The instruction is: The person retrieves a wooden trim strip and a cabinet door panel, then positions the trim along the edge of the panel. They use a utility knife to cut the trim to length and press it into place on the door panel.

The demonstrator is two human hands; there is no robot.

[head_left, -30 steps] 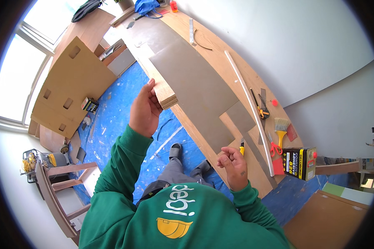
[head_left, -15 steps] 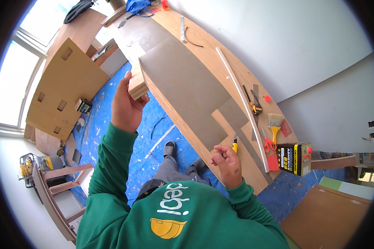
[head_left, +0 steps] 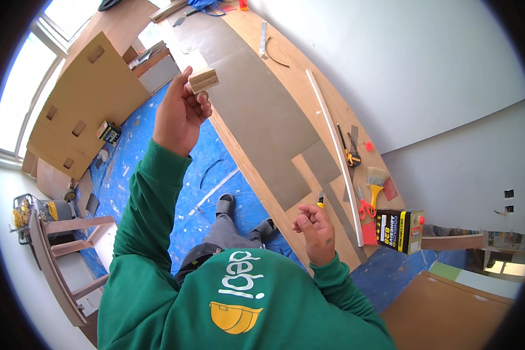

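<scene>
My left hand [head_left: 184, 114] is raised at the table's near-left edge, fingers closed around a small wooden block [head_left: 204, 80] with layered, plywood-like edges. Behind the block lies a long grey-brown sheet [head_left: 256, 99] on the wooden worktop [head_left: 326, 99]. Lower right, my right hand [head_left: 314, 232] hovers near the worktop's front edge with its fingers curled in and nothing visible in them. Just beyond its fingertips a yellow utility knife [head_left: 321, 200] shows, partly hidden by the hand.
A white strip [head_left: 335, 157], a tape measure [head_left: 353, 158], a brush [head_left: 376, 181], red scissors [head_left: 366, 209] and an adhesive can [head_left: 399, 230] occupy the worktop's right side. Cut-out brown panels [head_left: 84, 111] lean at left above the blue floor sheet [head_left: 216, 181]. A wooden frame [head_left: 58, 262] stands lower left.
My left hand has turned the wooden block, so its layered edge now faces me and its tip points rightward. My right hand stays curled in nearly the same place. The whole view has shifted slightly.
</scene>
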